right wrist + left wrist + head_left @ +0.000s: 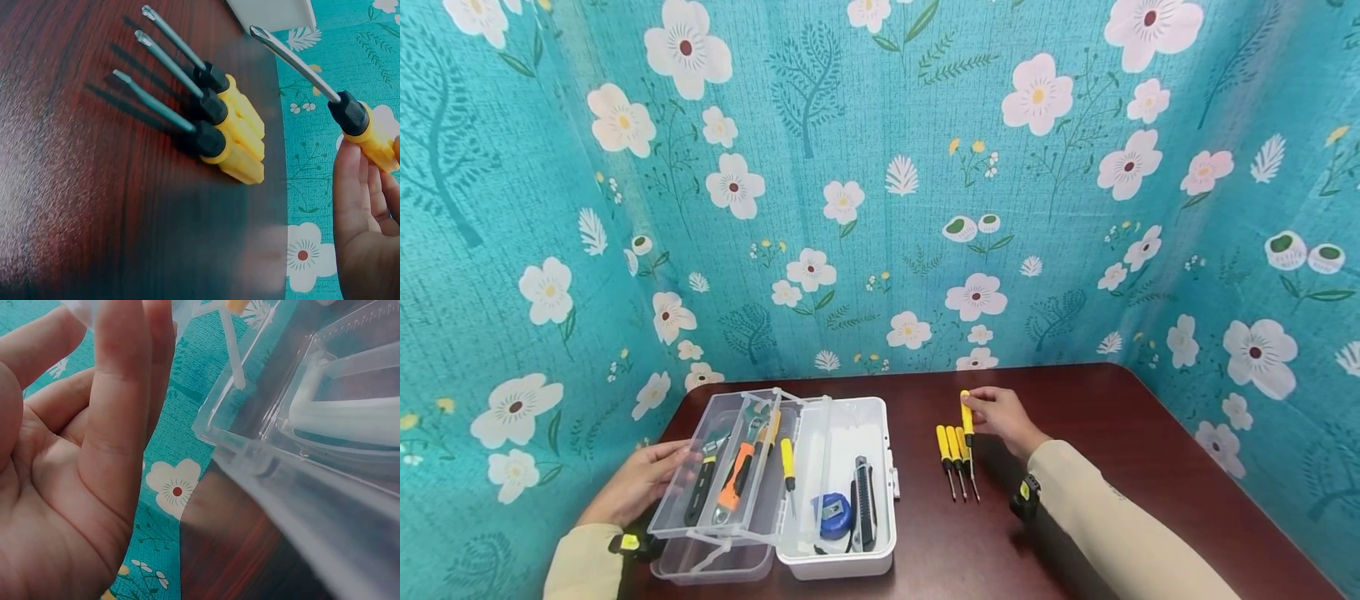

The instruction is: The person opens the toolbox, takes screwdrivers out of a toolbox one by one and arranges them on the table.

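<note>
My right hand (1003, 419) pinches the yellow handle of a screwdriver (967, 414) by its top end, shaft pointing down in the head view. Beside it, three more yellow-and-black screwdrivers (212, 119) lie in a row on the table. My left hand (643, 482), fingers fairly straight, touches the left edge of the toolbox's clear tray (658, 527). Through the plastic show a black-handled wrench (702, 487) and an orange-handled tool (735, 479). Another yellow screwdriver (787, 462) lies near the white box's left side. The left fingertips are cut off in the left wrist view.
The white toolbox (838, 567) stands open, with a blue tape measure (835, 515) and a utility knife (863, 504) inside. Its clear lid (752, 571) is folded out to the left. A flowered turquoise cloth (880, 208) hangs behind the dark red table (940, 550).
</note>
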Motion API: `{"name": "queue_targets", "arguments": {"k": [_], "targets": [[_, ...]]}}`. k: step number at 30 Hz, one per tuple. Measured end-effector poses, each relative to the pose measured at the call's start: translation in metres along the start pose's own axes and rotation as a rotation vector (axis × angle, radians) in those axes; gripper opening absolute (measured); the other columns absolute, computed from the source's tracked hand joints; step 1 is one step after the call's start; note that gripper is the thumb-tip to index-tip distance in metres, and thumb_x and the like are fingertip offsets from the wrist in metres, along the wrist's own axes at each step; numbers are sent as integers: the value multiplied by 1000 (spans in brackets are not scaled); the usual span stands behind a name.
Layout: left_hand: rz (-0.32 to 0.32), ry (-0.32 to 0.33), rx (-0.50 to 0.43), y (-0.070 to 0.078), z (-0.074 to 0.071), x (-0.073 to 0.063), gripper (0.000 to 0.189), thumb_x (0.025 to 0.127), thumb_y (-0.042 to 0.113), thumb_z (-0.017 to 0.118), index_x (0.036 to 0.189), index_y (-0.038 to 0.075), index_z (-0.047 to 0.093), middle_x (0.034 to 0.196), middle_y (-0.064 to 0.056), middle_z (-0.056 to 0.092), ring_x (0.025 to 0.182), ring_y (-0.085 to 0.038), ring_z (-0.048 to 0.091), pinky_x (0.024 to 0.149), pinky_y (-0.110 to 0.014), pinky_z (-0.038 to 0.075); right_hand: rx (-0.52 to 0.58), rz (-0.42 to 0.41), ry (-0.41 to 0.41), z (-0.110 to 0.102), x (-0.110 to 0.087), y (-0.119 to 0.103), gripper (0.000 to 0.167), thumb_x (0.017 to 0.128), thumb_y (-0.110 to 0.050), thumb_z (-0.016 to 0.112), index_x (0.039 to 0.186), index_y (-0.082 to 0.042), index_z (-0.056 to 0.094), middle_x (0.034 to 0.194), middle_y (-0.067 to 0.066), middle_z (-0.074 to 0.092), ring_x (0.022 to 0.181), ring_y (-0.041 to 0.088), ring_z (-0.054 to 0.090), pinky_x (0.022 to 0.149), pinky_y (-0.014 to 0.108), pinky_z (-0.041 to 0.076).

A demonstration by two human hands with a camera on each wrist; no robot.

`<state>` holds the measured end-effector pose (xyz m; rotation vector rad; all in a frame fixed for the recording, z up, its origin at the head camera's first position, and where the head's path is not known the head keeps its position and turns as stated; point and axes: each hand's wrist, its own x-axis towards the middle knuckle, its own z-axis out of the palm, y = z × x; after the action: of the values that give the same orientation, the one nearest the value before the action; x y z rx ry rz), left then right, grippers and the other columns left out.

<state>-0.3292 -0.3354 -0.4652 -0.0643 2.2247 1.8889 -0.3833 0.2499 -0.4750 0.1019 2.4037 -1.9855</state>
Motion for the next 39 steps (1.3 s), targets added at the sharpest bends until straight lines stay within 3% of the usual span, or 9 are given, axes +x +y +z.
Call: {"name": "queue_targets", "arguments": {"k": [18,39], "targets": [[7,-2,-3,0,1,-2,61,98,29,60,141,-11,41,109,-7,68,91,-24,65,77,-38,54,-58,47,20,-12,3,13,42,94,-28,67,121,3,60,104,15,62,83,26,61,74,38,56],[1,28,36,0,1,1,65,97,32,62,141,-10,42,111,-10,68,93,-26,64,78,-39,54,-87,89,23,-11,7,28,44,93,-30,68,121,2,61,106,15,62,85,26,61,73,38,56]]}}
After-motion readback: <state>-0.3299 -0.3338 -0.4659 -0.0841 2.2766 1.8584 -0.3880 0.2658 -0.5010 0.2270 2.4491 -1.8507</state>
